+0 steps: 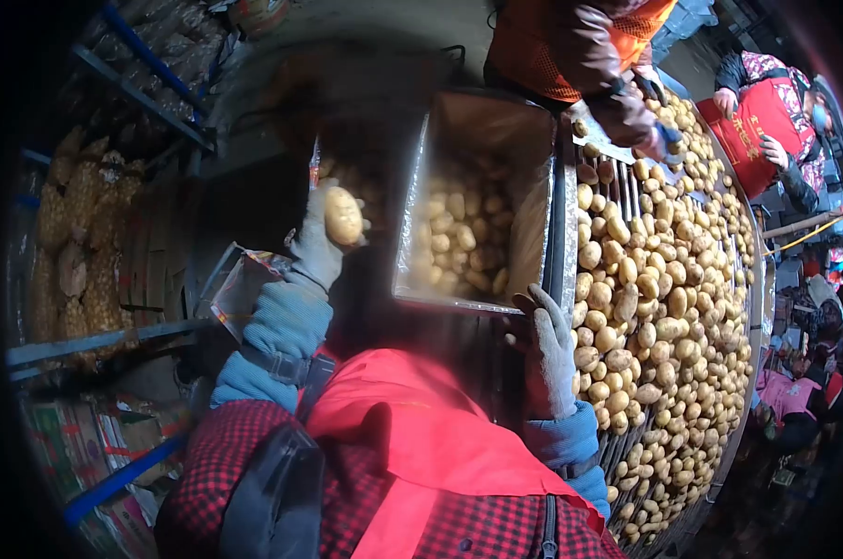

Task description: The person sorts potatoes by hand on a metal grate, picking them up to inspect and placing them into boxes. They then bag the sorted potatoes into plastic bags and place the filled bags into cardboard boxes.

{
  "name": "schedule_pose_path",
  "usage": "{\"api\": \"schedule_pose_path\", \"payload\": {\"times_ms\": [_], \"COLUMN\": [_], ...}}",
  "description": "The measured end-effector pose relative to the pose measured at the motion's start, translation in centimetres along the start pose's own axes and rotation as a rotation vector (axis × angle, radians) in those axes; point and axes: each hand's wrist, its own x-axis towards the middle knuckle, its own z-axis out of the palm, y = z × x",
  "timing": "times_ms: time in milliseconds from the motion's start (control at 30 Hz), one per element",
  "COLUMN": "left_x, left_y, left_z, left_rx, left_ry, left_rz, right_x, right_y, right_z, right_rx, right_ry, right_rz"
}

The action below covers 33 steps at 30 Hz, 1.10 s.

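My left hand, in a pale work glove, is closed around a large potato, raised left of a plastic-lined box. Potatoes lie in the bottom of that box. Dark space and a few more potatoes show behind the raised potato. My right hand, gloved with dark fingertips, rests at the box's near right corner, beside the edge of the sorting table. Its fingers are stretched out and apart, holding nothing that shows. A broad layer of potatoes covers the table to the right.
A person in an orange vest reaches over the far end of the table. Another person in a red apron stands across it. Blue metal rails and netted sacks of potatoes stand at left, with stacked cartons below.
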Motion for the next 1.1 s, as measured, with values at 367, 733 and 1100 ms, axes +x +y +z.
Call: {"api": "schedule_pose_path", "payload": {"times_ms": [367,733,1100], "left_x": [7.4,9.7,0.7], "left_y": [-3.2,-1.3,-8.0], "left_z": [-6.3,-4.9,21.5], "left_rx": [0.131,0.485,0.727], "left_ry": [0.356,0.169,-0.837], "left_rz": [-0.067,0.067,0.755], "right_x": [-1.0,-2.9,-11.5], "right_y": [0.2,0.6,3.7], "right_z": [-1.5,-2.4,-7.4], "right_rx": [0.044,0.302,0.265], "right_ry": [0.078,0.189,0.359], "right_rz": [0.042,0.073,-0.142]}}
